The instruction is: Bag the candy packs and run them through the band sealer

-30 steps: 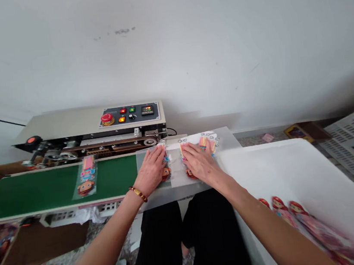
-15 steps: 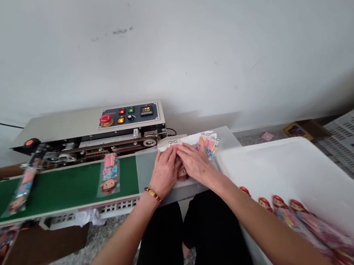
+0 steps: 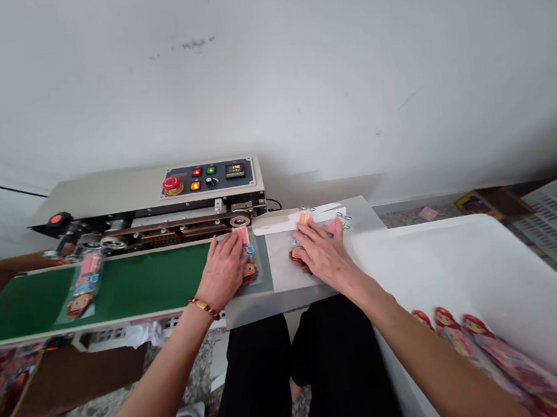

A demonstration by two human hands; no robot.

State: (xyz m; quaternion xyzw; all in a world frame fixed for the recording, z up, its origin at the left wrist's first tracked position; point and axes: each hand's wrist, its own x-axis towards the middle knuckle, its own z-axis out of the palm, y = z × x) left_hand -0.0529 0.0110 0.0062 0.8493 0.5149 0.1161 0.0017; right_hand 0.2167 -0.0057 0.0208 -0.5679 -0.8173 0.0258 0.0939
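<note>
Packets (image 3: pixel 251 272) lie under both hands, where the green belt (image 3: pixel 150 287) meets the desk (image 3: pixel 365 221) and on the desk itself. The left hand (image 3: pixel 224 270) rests palm down, fingers extended and close together, flat on one packet without clasping it. The right hand (image 3: pixel 322 250) spreads wider across others, also open. Bare belt separates the left hand from another packet; the machine (image 3: pixel 117 192) borders the back, the tub (image 3: pixel 431 243) the desk's right edge.
</note>
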